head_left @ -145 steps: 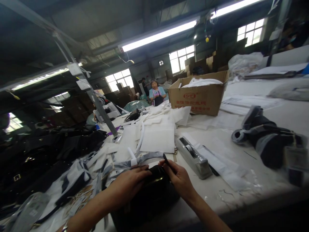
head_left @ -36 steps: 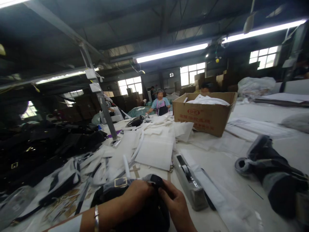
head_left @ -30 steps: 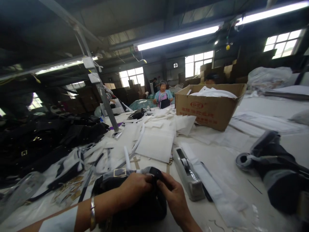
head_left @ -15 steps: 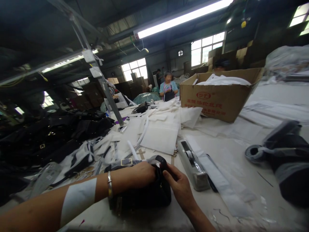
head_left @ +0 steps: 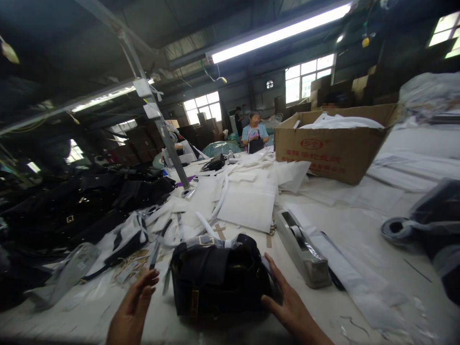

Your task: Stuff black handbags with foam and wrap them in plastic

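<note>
A black handbag (head_left: 219, 282) with a gold buckle and a gold clasp stands on the white work table in front of me. Clear wrap covers part of its top. My left hand (head_left: 132, 304) is raised off the bag's left side, fingers apart, with nothing in it. At the bag's right end is my right hand (head_left: 283, 299), its thumb and fingers spread and close against the side; whether it presses on the bag I cannot tell.
A tape dispenser (head_left: 304, 251) sits right of the bag. White foam sheets (head_left: 247, 206) lie behind it, beside a cardboard box (head_left: 323, 151). Black bags (head_left: 89, 201) are heaped at left. Wrapped black bags lie at far right. A co-worker (head_left: 254, 132) is across the table.
My left hand has come out of the bag's top and moved left. My right hand has let go of the top edge and dropped to the right side. The bag now shows its front.
</note>
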### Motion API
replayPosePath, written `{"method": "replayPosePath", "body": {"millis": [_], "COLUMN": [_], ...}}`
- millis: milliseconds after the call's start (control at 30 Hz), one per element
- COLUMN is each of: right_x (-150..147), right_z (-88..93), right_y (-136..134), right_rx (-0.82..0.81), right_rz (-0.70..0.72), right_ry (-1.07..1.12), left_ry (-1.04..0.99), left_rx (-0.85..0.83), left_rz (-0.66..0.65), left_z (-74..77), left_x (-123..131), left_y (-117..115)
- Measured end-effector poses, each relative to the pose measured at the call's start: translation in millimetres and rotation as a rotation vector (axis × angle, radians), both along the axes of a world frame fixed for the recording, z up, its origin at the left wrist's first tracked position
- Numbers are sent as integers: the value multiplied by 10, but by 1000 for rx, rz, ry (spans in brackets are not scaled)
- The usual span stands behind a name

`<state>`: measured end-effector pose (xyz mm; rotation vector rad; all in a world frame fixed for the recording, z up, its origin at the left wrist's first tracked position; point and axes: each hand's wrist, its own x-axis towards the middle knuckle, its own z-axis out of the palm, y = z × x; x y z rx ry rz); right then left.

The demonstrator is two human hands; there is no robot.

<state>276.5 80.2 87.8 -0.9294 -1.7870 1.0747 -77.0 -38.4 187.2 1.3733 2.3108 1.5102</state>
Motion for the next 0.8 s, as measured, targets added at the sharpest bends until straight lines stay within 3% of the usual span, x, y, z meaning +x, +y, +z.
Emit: {"method": "replayPosePath", "body": {"millis": [33,100,167,267,367,500,633,700,800], "right_x": [-47,-162,-282,-424,-483,-436,-354,-339,-380], "right_z": [-15,24,125,316,476,554,571,642,839], "right_y": [12,65,137,221,250,288,315,259,75], "right_rx": [-5,-15,-39,-71,-87,-125,-194,-89,225], "right_rz": [-1,-41,-138,-297,-392,-320,-217,-241,-193], "right_ry": [-9,-30,-68,-132,-184,-241,-371,-421,-461], "left_ry": [-104,-177,-171,-147,-107,-12,83,228,491], "left_rx": [-24,-78,-106,-148,-180,-220,-275,-303,-310], "left_rz": [-124,-220,-242,-247,-242,-160,-188,-273,-480], "left_z": [-218,-526,-640,-542,-318,-102,-119,-167,-192], "left_x": [-65,-88,-31,59,101,98,11,-29,-30], "left_y": [12,128,299,488,467,228,55,10,-32]}}
